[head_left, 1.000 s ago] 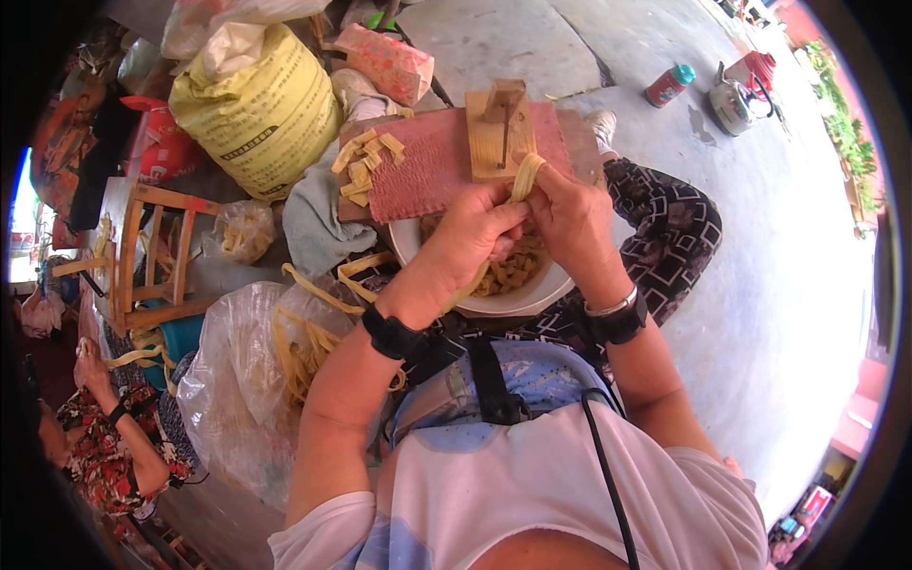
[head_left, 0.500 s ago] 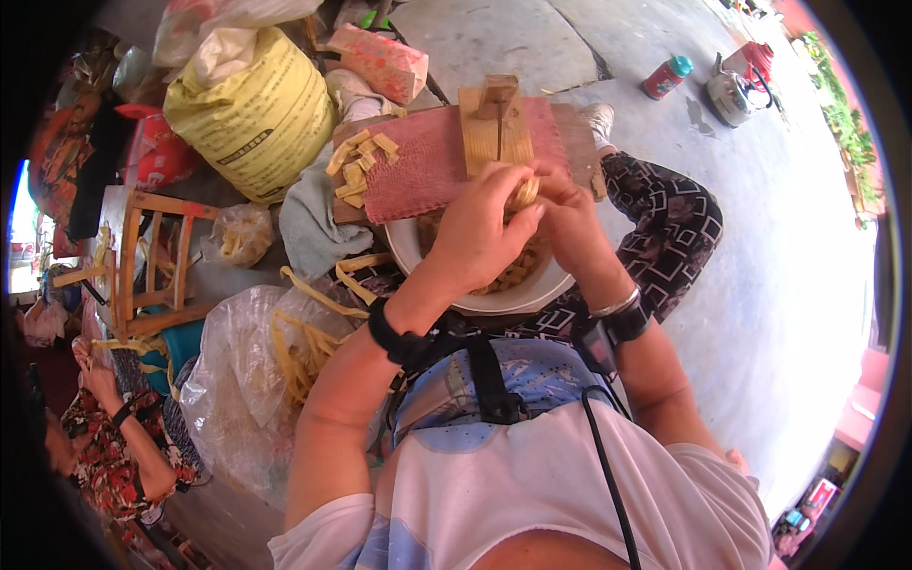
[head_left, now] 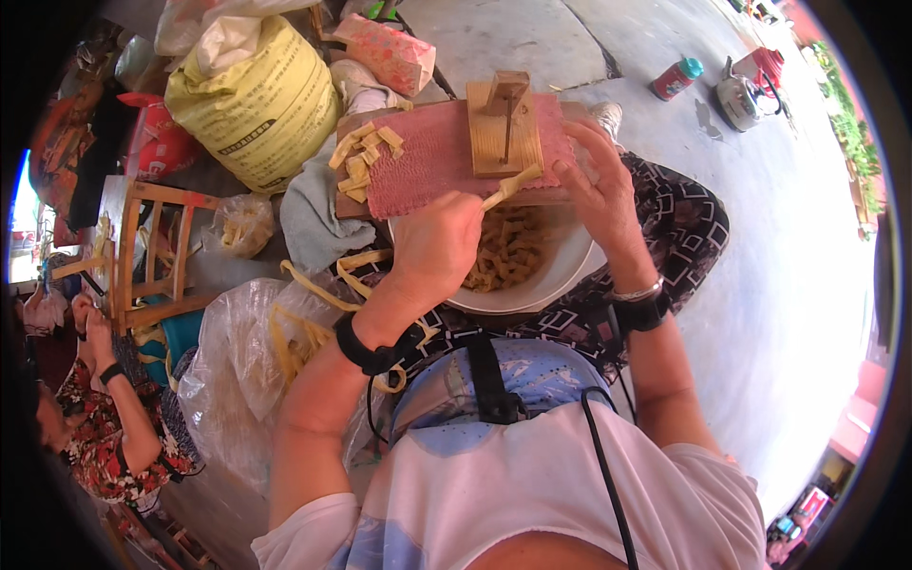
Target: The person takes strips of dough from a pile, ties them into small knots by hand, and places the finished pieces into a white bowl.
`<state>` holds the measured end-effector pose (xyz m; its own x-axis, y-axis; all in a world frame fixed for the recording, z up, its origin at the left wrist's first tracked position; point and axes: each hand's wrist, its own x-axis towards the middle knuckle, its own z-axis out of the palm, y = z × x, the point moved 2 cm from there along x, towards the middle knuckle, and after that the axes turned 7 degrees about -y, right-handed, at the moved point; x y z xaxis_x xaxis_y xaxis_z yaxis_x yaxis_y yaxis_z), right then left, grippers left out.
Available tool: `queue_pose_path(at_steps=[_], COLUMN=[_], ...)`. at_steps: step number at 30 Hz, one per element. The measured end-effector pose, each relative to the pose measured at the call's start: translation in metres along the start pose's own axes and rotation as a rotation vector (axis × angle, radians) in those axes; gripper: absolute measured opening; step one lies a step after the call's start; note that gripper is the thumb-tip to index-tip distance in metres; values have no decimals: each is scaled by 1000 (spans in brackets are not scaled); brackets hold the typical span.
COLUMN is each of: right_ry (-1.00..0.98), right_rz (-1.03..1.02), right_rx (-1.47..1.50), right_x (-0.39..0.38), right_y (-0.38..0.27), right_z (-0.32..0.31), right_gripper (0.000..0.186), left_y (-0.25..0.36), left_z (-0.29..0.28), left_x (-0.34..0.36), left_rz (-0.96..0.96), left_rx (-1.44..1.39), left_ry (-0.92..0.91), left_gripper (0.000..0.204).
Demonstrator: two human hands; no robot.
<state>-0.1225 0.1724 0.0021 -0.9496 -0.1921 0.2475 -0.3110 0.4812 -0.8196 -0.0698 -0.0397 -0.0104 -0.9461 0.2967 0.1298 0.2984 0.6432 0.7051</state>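
Note:
My left hand [head_left: 439,242] is closed around a pale yellow strip [head_left: 513,186], whose knotted end sticks out toward the wooden block. My right hand [head_left: 606,190] is raised just right of that end, fingers apart and holding nothing. The wooden block [head_left: 518,157], with an upright wooden piece and a thin dark rod, stands on a red cloth [head_left: 427,161] laid over a board. Short cut pieces [head_left: 359,157] of the yellow strip lie at the cloth's left end. Below my hands, a white basin [head_left: 568,275] contains many knotted pieces [head_left: 508,249].
Long yellow strips [head_left: 299,337] lie in and around a clear plastic bag [head_left: 233,380] at my left. Beyond are a grey towel [head_left: 318,223], a wooden stool [head_left: 180,252] and a yellow sack [head_left: 256,109]. Another person [head_left: 123,427] sits far left. A kettle [head_left: 741,98] and a bottle [head_left: 676,78] stand far right.
My hands were together over the basin at the strip. Now they are apart: the left has drawn back left with the strip, and the right has let go and opened.

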Motion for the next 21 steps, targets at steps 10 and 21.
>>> queue_pose_path(at_steps=[10, 21], right_ry=[-407, -214], right_rz=[189, 52], right_rx=[126, -626], right_x=[37, 49], right_y=[5, 38], right_z=[3, 25], right_gripper=[15, 12], left_y=[-25, -67], left_z=[-18, 4], left_x=[62, 86], left_rz=[172, -178], left_rx=[-48, 425], left_ry=[65, 15], left_gripper=[16, 24])
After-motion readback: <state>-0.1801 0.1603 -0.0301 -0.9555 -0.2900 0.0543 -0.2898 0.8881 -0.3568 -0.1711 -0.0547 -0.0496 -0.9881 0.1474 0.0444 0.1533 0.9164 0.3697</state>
